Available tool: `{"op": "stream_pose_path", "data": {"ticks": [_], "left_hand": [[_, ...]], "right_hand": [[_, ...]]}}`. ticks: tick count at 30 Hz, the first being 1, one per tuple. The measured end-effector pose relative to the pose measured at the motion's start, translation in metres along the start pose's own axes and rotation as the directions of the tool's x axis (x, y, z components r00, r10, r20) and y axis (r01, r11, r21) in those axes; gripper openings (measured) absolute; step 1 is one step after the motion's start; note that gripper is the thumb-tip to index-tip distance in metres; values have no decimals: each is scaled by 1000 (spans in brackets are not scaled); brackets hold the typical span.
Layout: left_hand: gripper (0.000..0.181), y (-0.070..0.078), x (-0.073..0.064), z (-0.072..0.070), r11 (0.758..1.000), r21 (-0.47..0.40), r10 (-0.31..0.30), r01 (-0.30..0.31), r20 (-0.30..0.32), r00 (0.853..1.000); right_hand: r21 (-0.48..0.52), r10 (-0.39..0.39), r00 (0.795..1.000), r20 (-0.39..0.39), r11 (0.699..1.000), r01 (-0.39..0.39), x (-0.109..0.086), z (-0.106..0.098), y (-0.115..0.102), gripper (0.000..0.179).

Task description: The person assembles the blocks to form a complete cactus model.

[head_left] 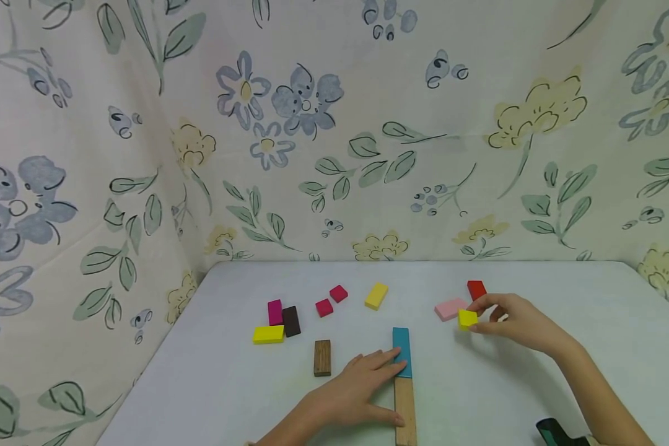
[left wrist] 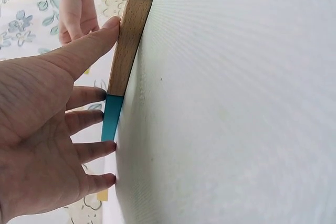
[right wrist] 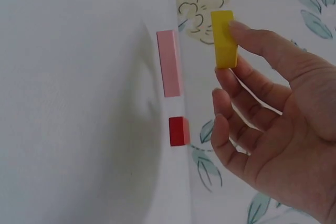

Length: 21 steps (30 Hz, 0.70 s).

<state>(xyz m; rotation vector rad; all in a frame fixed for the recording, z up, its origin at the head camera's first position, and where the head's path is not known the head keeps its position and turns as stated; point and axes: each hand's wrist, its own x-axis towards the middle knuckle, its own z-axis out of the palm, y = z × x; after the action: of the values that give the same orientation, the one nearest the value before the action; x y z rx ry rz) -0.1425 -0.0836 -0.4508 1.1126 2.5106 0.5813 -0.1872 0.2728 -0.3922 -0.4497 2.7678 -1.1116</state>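
A small yellow block (head_left: 467,319) is pinched between the thumb and fingers of my right hand (head_left: 515,323), held above the table. In the right wrist view the yellow block (right wrist: 224,40) is clear of the surface. A pink block (head_left: 449,309) and a red block (head_left: 476,289) lie just behind it. My left hand (head_left: 362,387) is spread beside a row of two blocks set end to end. Its fingers touch the blue block (head_left: 402,347), and its thumb touches the plain wooden block (head_left: 405,409). In the left wrist view the wooden block (left wrist: 128,45) meets the blue one squarely.
To the left lie a brown wooden block (head_left: 322,358), a yellow block (head_left: 268,335), a dark brown block (head_left: 292,321) and a magenta block (head_left: 275,312). Two crimson blocks (head_left: 324,308) and another yellow block (head_left: 376,296) lie farther back. Floral fabric (head_left: 334,235) hangs behind the white table (head_left: 201,384).
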Motion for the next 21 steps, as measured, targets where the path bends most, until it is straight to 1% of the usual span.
{"op": "stream_pose_path", "data": {"ticks": [4, 5, 6, 9, 11, 12, 13, 14, 16, 18, 21], "left_hand": [[84, 21, -7, -17, 999, -7, -45, 45, 23, 999], [84, 24, -8, -20, 999, -2, -51, 51, 22, 998], [83, 21, -7, -18, 999, 6, -42, 42, 18, 999], [83, 18, -7, -16, 1000, -7, -30, 30, 13, 999], [83, 11, -4, -10, 1000, -13, -13, 13, 9, 1000], [83, 9, -3, -8, 1000, -14, -9, 10, 8, 1000], [84, 10, -4, -10, 1000, -26, -18, 18, 11, 1000], [84, 8, -3, -8, 1000, -15, -16, 16, 13, 1000], [84, 6, -3, -6, 1000, -13, -6, 6, 9, 1000], [84, 9, -3, -8, 1000, -15, -17, 17, 12, 1000], [85, 6, -3, -7, 999, -30, -15, 15, 14, 1000]], "right_hand": [[-20, -28, 999, -17, 999, 28, 8, 4, -9, 34], [-23, -37, 999, -22, 999, 36, 10, 6, -11, 33], [-20, -46, 999, -24, 999, 45, 12, 7, -13, 33], [2, -78, 997, -25, 997, 78, 17, 10, -18, 31], [29, -95, 995, -24, 995, 96, 21, 13, -21, 30], [41, -104, 994, -24, 994, 105, 23, 14, -23, 29], [47, -112, 993, -24, 993, 113, 24, 15, -24, 29], [52, -117, 993, -26, 992, 118, 26, 17, -26, 29], [50, -123, 992, -31, 991, 124, 30, 19, -29, 28], [51, -116, 993, -33, 992, 117, 33, 22, -31, 28], [64, -103, 994, -31, 992, 105, 37, 27, -34, 29]]}}
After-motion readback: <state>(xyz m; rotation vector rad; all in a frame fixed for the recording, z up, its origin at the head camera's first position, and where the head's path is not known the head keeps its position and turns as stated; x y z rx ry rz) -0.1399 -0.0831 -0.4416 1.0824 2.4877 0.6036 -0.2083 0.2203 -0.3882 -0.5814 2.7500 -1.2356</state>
